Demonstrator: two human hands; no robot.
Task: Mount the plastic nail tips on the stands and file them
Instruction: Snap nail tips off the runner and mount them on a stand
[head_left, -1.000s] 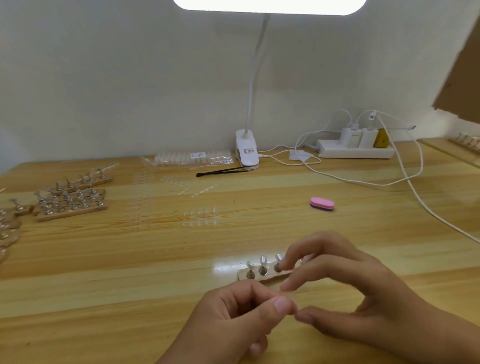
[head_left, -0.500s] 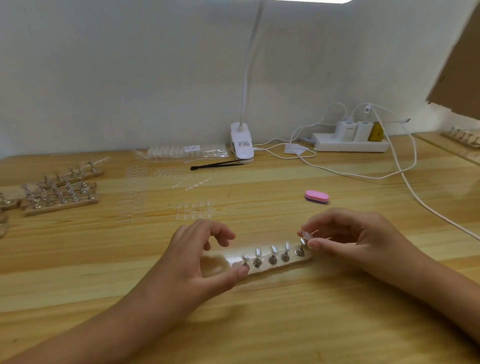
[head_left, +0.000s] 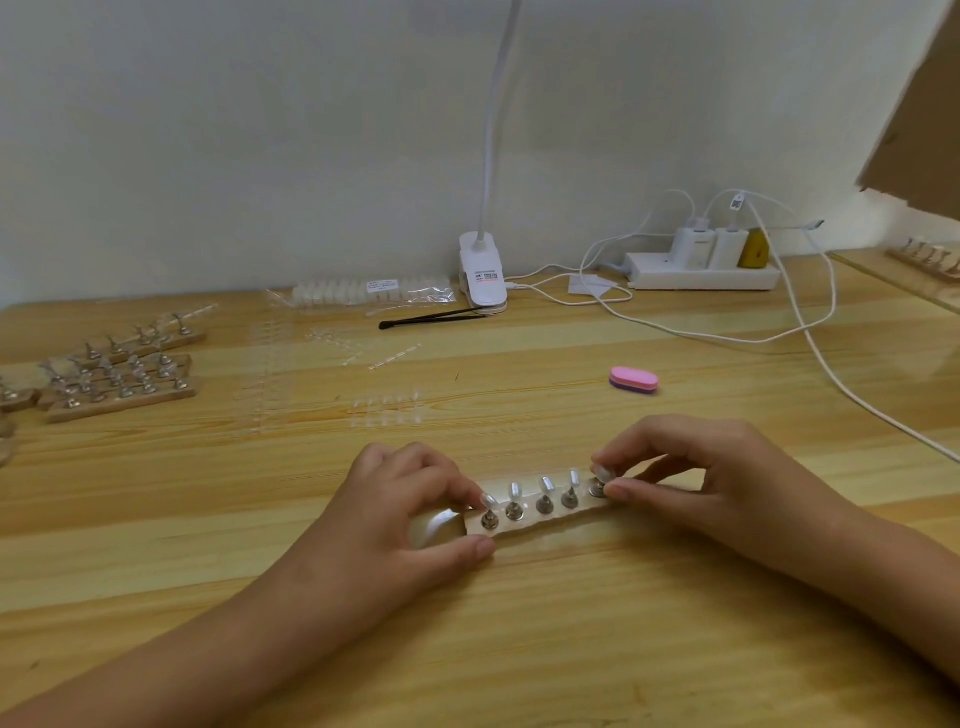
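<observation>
Curling over the stand (head_left: 527, 525), left hand (head_left: 395, 514) grips its left end; right hand (head_left: 727, 483) pinches rightmost nail tip (head_left: 602, 473).

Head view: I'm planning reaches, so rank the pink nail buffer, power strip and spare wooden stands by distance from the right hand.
1. Pink nail buffer, just beyond the right hand.
2. Power strip, by the wall.
3. Spare wooden stands, far left.
</observation>
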